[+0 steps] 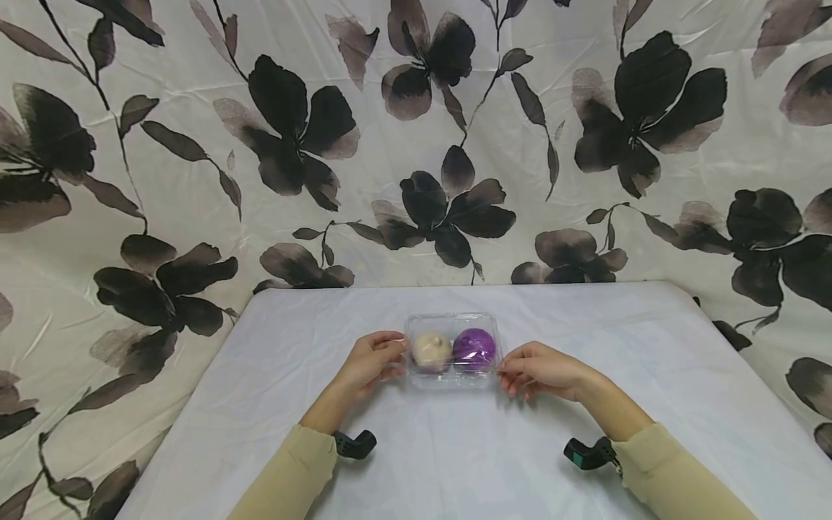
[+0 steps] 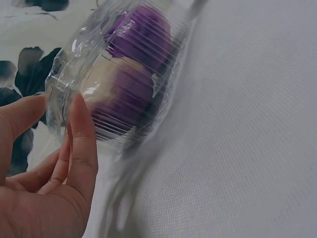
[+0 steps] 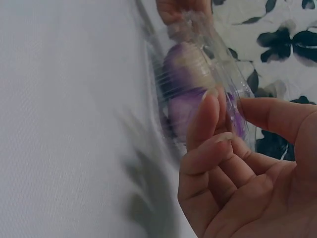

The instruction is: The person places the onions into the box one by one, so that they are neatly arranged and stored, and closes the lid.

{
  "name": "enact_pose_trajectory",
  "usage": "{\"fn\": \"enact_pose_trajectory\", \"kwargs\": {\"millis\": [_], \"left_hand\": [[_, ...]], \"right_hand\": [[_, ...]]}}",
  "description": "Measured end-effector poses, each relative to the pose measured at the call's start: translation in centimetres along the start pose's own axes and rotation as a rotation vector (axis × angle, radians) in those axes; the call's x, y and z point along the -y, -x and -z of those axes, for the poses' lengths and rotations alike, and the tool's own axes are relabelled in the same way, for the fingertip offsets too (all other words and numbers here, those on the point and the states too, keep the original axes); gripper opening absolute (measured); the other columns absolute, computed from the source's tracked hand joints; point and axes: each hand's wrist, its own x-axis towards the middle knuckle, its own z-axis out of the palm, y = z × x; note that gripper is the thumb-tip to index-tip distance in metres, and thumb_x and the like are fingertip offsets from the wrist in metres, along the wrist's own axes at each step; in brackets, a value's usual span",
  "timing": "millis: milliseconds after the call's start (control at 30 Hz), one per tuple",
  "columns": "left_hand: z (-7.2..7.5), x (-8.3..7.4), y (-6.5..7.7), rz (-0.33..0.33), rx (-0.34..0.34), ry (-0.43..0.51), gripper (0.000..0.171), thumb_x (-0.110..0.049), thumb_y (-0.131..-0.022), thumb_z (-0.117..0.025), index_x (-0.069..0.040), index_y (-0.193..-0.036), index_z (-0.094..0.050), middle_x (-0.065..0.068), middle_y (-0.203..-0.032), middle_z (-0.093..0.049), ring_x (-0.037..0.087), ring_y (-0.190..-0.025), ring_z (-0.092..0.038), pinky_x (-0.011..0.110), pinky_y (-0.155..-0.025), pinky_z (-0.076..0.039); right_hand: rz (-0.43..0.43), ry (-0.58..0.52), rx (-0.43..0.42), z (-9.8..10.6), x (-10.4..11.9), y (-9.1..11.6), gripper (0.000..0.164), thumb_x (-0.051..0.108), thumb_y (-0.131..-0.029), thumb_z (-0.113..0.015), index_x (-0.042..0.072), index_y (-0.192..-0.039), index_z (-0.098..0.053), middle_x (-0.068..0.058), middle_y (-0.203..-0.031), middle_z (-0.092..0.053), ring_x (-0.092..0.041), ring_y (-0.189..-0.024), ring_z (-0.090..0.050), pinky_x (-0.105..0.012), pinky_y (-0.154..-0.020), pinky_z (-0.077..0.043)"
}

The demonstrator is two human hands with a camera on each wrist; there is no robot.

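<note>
A clear plastic clamshell box (image 1: pixel 453 383) is held between both hands over the white-covered table. Inside it lie two round, vegetable-like things side by side. The left one (image 1: pixel 431 352) looks cream from above and purple lower down in the left wrist view; the right one (image 1: pixel 474 349) is glossy purple. My left hand (image 1: pixel 373 360) pinches the box's left edge between thumb and fingers. At the opposite edge, my right hand (image 1: pixel 542 370) pinches the rim with thumb and index finger (image 3: pixel 204 116), its other fingers curled below.
A white cloth covers the table (image 1: pixel 448 462), whose far edge meets a hanging floral curtain (image 1: pixel 448 130). Black wrist cameras (image 1: pixel 355 444) sit at both sleeve cuffs, and the sleeves (image 1: pixel 676 473) are pale yellow-green.
</note>
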Motion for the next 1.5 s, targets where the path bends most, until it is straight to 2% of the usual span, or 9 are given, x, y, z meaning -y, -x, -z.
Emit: {"fn": "enact_pose_trajectory", "kwargs": {"millis": [133, 300, 367, 600, 767, 1100, 1500], "left_hand": [[0.0, 0.2, -0.1, 0.007, 0.003, -0.010, 0.039, -0.010, -0.098, -0.067, 0.006, -0.132, -0.056, 0.006, -0.101, -0.069, 0.016, -0.085, -0.062, 0.027, -0.069, -0.060], [0.3, 0.4, 0.4, 0.018, 0.027, -0.044, 0.041, -0.015, -0.102, -0.063, 0.004, -0.137, -0.053, 0.013, -0.110, -0.067, 0.017, -0.086, -0.065, 0.029, -0.071, -0.060], [0.6, 0.5, 0.7, 0.028, 0.068, -0.064, 0.042, -0.017, -0.103, -0.061, 0.003, -0.140, -0.051, 0.013, -0.111, -0.065, 0.017, -0.087, -0.064, 0.032, -0.072, -0.061], [1.7, 0.3, 1.8, 0.042, 0.262, -0.135, 0.054, -0.017, -0.103, -0.062, 0.003, -0.147, -0.040, 0.009, -0.100, -0.067, 0.017, -0.083, -0.065, 0.036, -0.073, -0.061], [2.0, 0.0, 2.2, 0.045, 0.330, -0.161, 0.058, -0.014, -0.100, -0.064, 0.001, -0.150, -0.037, 0.014, -0.103, -0.072, 0.019, -0.082, -0.067, 0.035, -0.073, -0.061], [1.5, 0.0, 2.5, 0.047, 0.299, -0.111, 0.062, -0.005, -0.098, -0.061, 0.004, -0.151, -0.031, 0.018, -0.103, -0.074, 0.018, -0.086, -0.071, 0.036, -0.080, -0.062], [1.3, 0.1, 2.5, 0.054, 0.329, -0.023, 0.062, 0.000, -0.097, -0.061, 0.004, -0.151, -0.030, 0.015, -0.098, -0.073, 0.019, -0.086, -0.073, 0.036, -0.084, -0.061]], "right_hand": [[-0.003, -0.012, 0.010, -0.1, 0.0, 0.0, 0.030, 0.017, -0.104, -0.056, -0.012, -0.107, -0.065, -0.005, -0.084, -0.068, -0.014, -0.071, -0.062, -0.024, -0.059, -0.047], [0.001, -0.012, 0.026, -0.1, 0.1, 0.2, 0.030, 0.019, -0.104, -0.056, -0.010, -0.106, -0.065, -0.003, -0.083, -0.067, -0.012, -0.070, -0.062, -0.023, -0.058, -0.046], [-0.002, -0.015, 0.019, -0.2, 0.2, 0.2, 0.030, 0.019, -0.104, -0.057, -0.010, -0.106, -0.066, -0.003, -0.083, -0.067, -0.012, -0.070, -0.062, -0.023, -0.058, -0.047], [0.002, -0.012, -0.010, -0.2, 0.4, 0.4, 0.029, 0.019, -0.104, -0.057, -0.009, -0.108, -0.065, -0.004, -0.084, -0.066, -0.014, -0.071, -0.062, -0.024, -0.058, -0.048], [-0.001, -0.012, -0.020, -0.3, 0.4, 0.4, 0.029, 0.019, -0.104, -0.056, -0.009, -0.108, -0.065, -0.005, -0.084, -0.066, -0.014, -0.071, -0.062, -0.024, -0.058, -0.048], [0.008, -0.011, -0.005, -0.4, 0.5, 0.4, 0.027, 0.018, -0.104, -0.057, -0.008, -0.104, -0.065, -0.004, -0.083, -0.066, -0.013, -0.070, -0.060, -0.023, -0.056, -0.045], [0.045, 0.012, 0.063, -0.2, 0.5, 0.2, 0.027, 0.014, -0.106, -0.054, -0.008, -0.094, -0.064, -0.004, -0.079, -0.063, -0.009, -0.063, -0.053, -0.020, -0.051, -0.039]]}}
